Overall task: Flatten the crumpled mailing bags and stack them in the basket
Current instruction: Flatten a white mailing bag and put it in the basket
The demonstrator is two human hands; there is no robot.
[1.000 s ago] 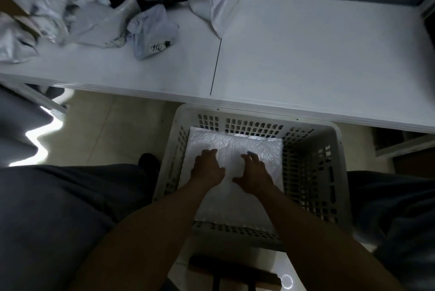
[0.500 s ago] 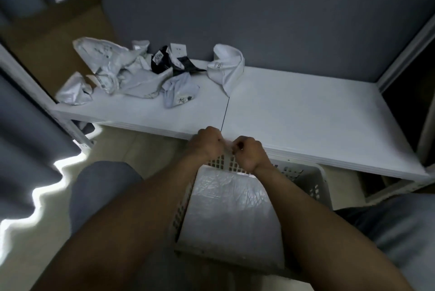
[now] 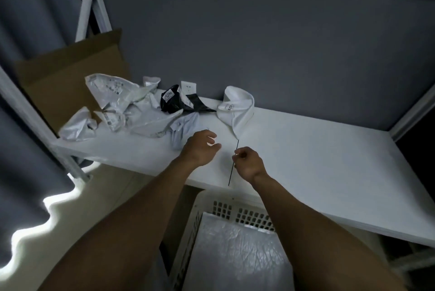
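— Both your hands have lifted out of the basket, leaving a flattened bag in it.
— And now?
— Your left hand reaches loosely open toward the pale bag just beyond; your right hand hangs half-curled, empty. Farther left, the crumpled pile waits on the table.

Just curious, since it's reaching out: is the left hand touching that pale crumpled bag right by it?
Cannot tell. In the head view the left hand overlaps the near edge of the pale crumpled bag, hiding any contact or gap.
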